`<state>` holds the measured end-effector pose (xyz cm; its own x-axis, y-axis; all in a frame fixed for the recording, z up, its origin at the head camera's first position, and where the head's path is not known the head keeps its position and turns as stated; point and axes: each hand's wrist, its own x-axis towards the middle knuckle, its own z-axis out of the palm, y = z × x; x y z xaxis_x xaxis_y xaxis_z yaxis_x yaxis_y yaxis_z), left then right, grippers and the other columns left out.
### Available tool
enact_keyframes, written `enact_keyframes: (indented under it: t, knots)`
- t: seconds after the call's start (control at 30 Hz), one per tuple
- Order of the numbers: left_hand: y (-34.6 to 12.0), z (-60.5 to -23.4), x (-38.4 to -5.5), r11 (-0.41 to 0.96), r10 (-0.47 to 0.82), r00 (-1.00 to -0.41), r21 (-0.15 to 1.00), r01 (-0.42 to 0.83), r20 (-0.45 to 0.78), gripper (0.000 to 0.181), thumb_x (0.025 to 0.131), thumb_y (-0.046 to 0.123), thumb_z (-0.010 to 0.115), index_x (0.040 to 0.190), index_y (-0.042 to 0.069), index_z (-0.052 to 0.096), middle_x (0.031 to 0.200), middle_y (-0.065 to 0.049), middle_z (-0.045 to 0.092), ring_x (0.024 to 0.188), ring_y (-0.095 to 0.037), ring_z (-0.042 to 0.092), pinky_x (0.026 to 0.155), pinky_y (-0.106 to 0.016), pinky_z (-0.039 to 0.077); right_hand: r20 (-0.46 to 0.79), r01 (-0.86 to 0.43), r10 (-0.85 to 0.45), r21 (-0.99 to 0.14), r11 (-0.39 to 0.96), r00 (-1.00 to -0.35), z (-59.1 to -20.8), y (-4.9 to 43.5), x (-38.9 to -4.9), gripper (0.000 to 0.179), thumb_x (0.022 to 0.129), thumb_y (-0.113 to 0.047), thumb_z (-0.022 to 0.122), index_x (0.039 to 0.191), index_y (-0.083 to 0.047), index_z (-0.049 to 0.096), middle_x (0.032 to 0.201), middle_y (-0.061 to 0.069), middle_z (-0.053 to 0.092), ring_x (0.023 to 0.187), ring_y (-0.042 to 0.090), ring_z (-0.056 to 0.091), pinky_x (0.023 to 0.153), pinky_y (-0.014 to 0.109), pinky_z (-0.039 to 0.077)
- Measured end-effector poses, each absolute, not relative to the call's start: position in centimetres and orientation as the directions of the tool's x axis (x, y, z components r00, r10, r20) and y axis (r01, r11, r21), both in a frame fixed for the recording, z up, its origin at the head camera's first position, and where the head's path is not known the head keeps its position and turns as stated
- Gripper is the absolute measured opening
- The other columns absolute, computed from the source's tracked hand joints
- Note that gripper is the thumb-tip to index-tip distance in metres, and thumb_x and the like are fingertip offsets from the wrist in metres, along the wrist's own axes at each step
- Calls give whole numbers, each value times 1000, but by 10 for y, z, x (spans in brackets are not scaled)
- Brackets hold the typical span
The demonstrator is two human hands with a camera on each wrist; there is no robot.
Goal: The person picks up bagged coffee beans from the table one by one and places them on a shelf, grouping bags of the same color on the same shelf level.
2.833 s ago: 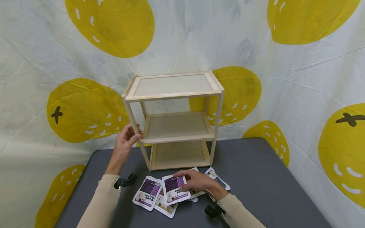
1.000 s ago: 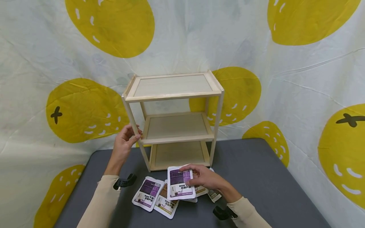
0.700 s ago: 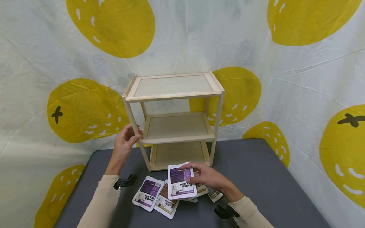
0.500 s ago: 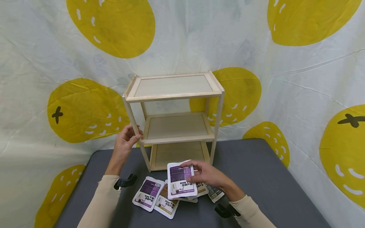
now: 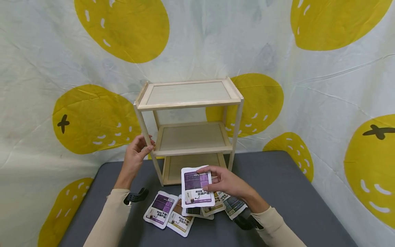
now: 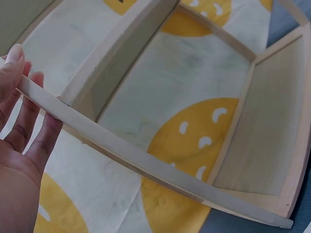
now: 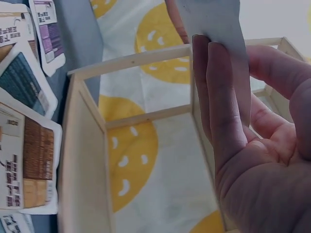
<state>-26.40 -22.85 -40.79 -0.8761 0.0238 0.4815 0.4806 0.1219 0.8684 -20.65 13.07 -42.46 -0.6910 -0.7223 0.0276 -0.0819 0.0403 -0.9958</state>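
Note:
A three-tier wooden shelf [image 5: 191,150] stands on the dark table. My left hand [image 5: 137,151] holds its front left post at the middle tier, thumb in front and fingers behind, as the left wrist view also shows. My right hand [image 5: 226,181] pinches a white and purple pouch [image 5: 195,197] by its right edge, printed face toward me, raised over the other pouches. Seen from the right wrist, fingers press the pale back of the pouch [image 7: 214,19]. Below lie a second purple pouch [image 5: 159,210], a brown one [image 5: 180,219] and a dark teal one [image 5: 234,206].
Several pouches overlap on the grey table [image 5: 277,192] in front of the shelf. A white cloth with yellow fruit prints [image 5: 321,85] hangs behind and at both sides. The shelf's bottom tier [image 5: 176,168] sits just behind the raised pouch.
My right hand has lifted the purple pouch off the pile, up and toward the shelf, uncovering a dark pouch beneath. The left hand keeps its hold on the post.

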Motion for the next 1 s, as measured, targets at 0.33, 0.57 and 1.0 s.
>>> enact_keyframes:
  t: [0.33,0.57,1.0]
  knots:
    - [-228,-408,-263,126,23,-884,876,466,467,32,97,3,67,128,1,58,109,-16,64,98,-20,66,88,-25,56,54,-113,-722,-993,34,-690,-404,135,-211,57,93,3,69,146,-3,49,121,25,67,96,27,73,76,38,61]
    - [-229,-409,-263,135,21,-883,873,468,470,32,97,4,66,127,1,58,107,-13,65,99,-18,65,89,-24,55,79,-144,-730,-989,27,-679,-390,135,-212,55,94,1,67,146,-4,50,124,25,66,98,30,72,77,38,60]
    - [-228,-408,-263,135,25,-881,871,472,473,32,97,4,67,127,2,58,109,-16,64,100,-22,65,89,-24,55,106,-201,-721,-979,46,-684,-349,139,-216,55,93,-1,70,145,-7,52,123,24,65,98,35,72,79,47,61]
